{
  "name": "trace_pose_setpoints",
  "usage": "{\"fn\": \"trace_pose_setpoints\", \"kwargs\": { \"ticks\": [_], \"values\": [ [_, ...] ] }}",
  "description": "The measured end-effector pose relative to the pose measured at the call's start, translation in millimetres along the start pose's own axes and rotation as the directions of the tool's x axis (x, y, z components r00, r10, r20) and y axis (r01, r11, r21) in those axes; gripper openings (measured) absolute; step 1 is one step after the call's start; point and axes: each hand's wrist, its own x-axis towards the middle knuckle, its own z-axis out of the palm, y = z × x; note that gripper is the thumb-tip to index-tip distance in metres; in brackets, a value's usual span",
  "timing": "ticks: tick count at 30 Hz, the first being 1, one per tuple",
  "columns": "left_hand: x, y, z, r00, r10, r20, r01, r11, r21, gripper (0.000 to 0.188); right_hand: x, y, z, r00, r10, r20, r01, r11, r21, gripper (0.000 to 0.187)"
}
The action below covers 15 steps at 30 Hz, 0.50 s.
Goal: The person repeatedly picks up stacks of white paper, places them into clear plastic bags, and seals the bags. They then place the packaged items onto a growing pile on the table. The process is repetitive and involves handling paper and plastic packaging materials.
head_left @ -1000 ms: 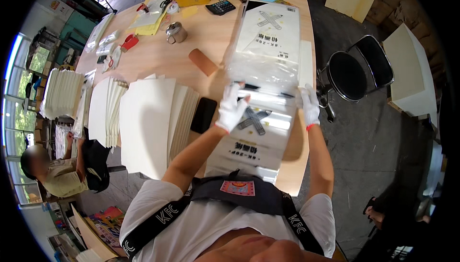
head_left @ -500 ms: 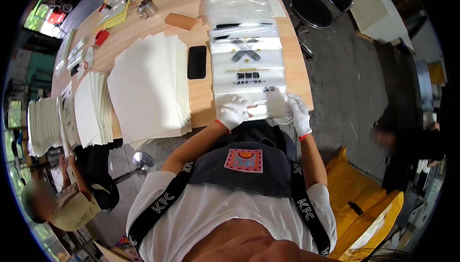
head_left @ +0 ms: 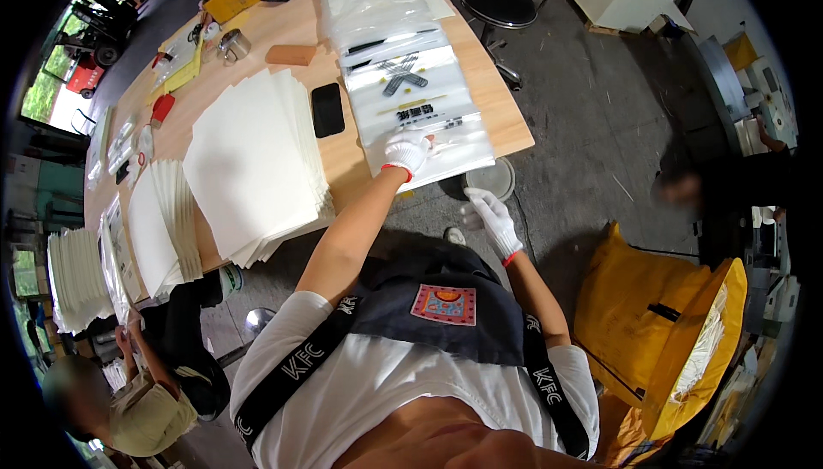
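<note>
My left hand [head_left: 408, 151], in a white glove with a red cuff, lies on a stack of clear printed plastic bags [head_left: 467, 145] at the table's near right corner. Its fingers rest on the top bag; a bare fingertip shows at the glove's right side. My right hand [head_left: 492, 220], gloved the same way, hovers past the table edge over the floor. Its fingers are apart and nothing shows between them. Farther up the table lie more plastic bags [head_left: 370, 8], overlapping the near ones.
Left of the bags lie a black phone [head_left: 327, 110] and large white paper stacks [head_left: 249, 156]. A brown block [head_left: 290, 55] and metal cup [head_left: 233, 45] sit beyond. A round stool [head_left: 490, 179] is below the corner; a yellow sack [head_left: 647, 315] stands right. A person [head_left: 141, 400] works at left.
My right hand has left the bags' near right edge and drawn back toward me, off the table. My left hand has slid farther up onto the bags. The view has shifted.
</note>
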Motion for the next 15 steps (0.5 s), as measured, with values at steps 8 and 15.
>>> {"fn": "trace_pose_setpoints", "kwargs": {
  "ticks": [8, 15],
  "values": [
    [14.0, 19.1, -28.5, 0.980, 0.092, -0.179, -0.094, 0.996, -0.005, 0.025, 156.5, -36.7, 35.0, 0.947, -0.320, -0.038, 0.252, 0.809, -0.531, 0.052],
    [55.2, 36.5, -126.7, 0.969, -0.075, -0.237, -0.230, 0.091, -0.969, 0.036, 166.6, -0.9, -38.4, 0.982, -0.190, -0.007, 0.088, 0.490, -0.868, 0.056]
  ]
}}
